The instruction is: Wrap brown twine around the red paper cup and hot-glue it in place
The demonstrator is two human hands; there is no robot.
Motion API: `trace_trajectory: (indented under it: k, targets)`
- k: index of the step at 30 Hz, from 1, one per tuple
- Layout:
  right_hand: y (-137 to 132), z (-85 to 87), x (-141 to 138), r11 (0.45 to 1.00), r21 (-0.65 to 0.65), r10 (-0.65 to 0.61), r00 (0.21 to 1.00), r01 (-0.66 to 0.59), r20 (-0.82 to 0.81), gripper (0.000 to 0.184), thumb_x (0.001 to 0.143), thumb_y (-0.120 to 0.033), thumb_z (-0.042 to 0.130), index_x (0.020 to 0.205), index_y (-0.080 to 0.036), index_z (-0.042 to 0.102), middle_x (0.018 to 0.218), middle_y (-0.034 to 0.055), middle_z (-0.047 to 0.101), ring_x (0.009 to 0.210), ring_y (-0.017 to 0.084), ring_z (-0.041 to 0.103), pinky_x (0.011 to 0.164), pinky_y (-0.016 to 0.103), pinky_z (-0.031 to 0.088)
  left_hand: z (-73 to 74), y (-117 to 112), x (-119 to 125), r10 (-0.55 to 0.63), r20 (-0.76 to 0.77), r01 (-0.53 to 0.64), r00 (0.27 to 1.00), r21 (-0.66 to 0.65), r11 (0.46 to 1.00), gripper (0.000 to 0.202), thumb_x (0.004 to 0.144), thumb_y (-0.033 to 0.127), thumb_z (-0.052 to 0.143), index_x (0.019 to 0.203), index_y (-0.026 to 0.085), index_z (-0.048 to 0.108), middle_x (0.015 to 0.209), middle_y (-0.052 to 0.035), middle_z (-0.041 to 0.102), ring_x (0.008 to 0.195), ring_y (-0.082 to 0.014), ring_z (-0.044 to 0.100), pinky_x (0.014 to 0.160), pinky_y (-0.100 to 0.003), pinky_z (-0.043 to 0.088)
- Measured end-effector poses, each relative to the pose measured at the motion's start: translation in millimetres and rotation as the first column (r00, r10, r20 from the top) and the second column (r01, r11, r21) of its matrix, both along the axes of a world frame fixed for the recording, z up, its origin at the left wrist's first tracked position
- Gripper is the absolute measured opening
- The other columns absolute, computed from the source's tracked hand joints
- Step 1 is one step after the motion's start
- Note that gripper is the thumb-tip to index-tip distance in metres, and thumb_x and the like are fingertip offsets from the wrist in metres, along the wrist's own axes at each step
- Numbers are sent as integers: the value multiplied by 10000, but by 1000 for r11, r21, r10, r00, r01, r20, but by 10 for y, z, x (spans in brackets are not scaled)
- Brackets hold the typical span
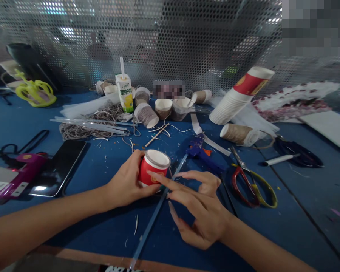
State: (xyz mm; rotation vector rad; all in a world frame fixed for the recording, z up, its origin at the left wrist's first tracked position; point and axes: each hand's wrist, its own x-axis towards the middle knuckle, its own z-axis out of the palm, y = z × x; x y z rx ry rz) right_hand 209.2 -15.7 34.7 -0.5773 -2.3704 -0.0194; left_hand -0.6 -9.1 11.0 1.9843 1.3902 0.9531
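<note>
Red cup (155, 166) gripped by left hand (128, 179); right hand (202, 206) loosely spread; glue gun (198, 150), scissors (243, 165) near.

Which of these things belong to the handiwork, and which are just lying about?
Likely in the job:
red cup, held by the left hand
glue gun
grey twine
scissors

Probably just lying about:
phone
drink carton
yellow crown-shaped thing

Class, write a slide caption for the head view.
A left hand holds a red paper cup, the right hand at its front, over a blue table.
</note>
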Motion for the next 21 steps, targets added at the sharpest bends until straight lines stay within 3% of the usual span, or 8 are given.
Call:
trace_trajectory:
  k: [5,11,17,21]
  targets:
    - [10,12,-21,999,29,-38,998,37,44,262,730,-210,495,990,-184,486,1128,82,697,1014,275,473,787,400,313,-26,-20,5,18,-63,-11,998,109,994,538,710,443,686,1091,185,406,972,-67,566,888,-229,607,794,-405,523]
    - [-12,7,-31,1000,16,-10,997,9,74,250,748,-239,489,994,-195,477,1165,75,681,1037,275,459,802,401,317,-111,-46,-17,101,-159,-63,982,229,971,613,728,481,664,1174,150,405,1103,-153,552,1083,-334,553,898,-509,483]
    - [-41,27,-62,997,56,-61,995,57,75,211,776,-216,492,983,-175,504,1124,81,702,1024,270,469,767,394,315,-124,-57,-9,128,-189,-65,974,309,949,677,735,497,662,1235,145,373,1139,-168,558,1113,-344,553,941,-522,478]
    - [-55,-7,-10,998,54,23,1000,-22,-20,217,719,-140,549,926,-192,509,1064,58,723,967,250,509,758,387,340,-140,-43,-11,121,-182,-62,976,300,952,712,735,479,669,1264,126,349,1177,-195,544,1136,-362,556,956,-540,479]
